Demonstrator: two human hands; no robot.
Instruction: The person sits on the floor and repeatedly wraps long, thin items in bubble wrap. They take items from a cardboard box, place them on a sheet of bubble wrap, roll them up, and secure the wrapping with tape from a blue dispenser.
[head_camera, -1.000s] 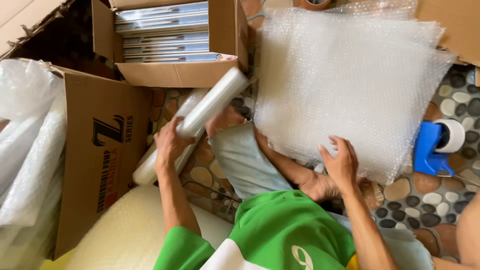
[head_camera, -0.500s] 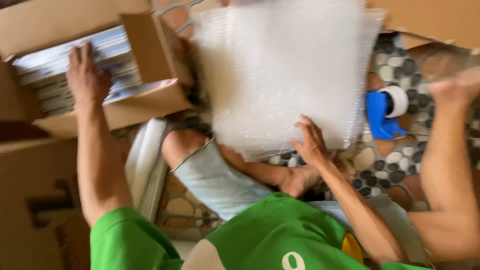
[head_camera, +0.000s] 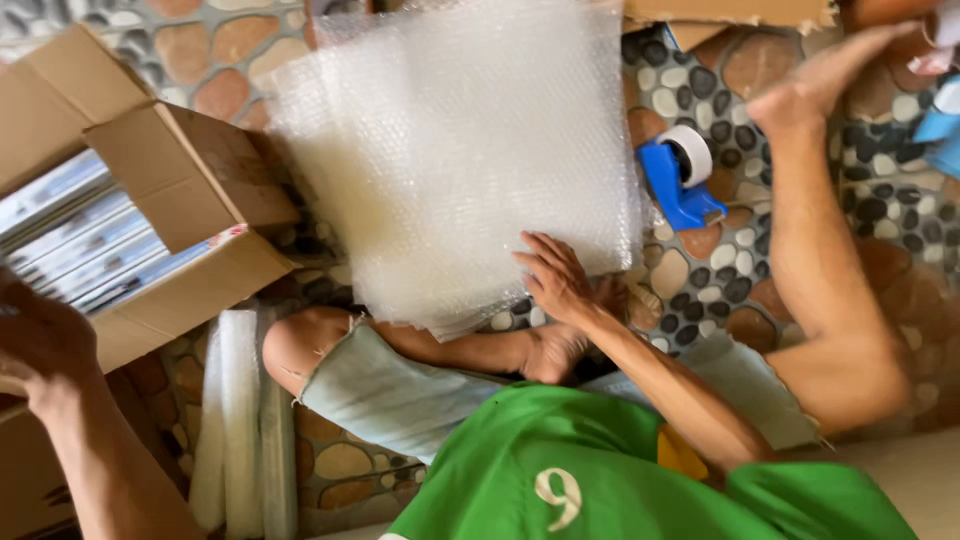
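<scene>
- Right hand lies flat, fingers spread, on the near edge of the bubble wrap, pinning the stack to the floor.
- Left hand reaches into the open cardboard box, far left; grip unclear, blurred.
- Tape dispenser sits just right of the wrap.
- Pebble-pattern floor, person sits on it.

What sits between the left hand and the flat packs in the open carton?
Nothing visible. The left hand is at the near edge of the open carton, and the flat packs lie exposed beside it. One carton flap stands up at the far side, not across the opening. The right hand rests on the bubble wrap.
</scene>
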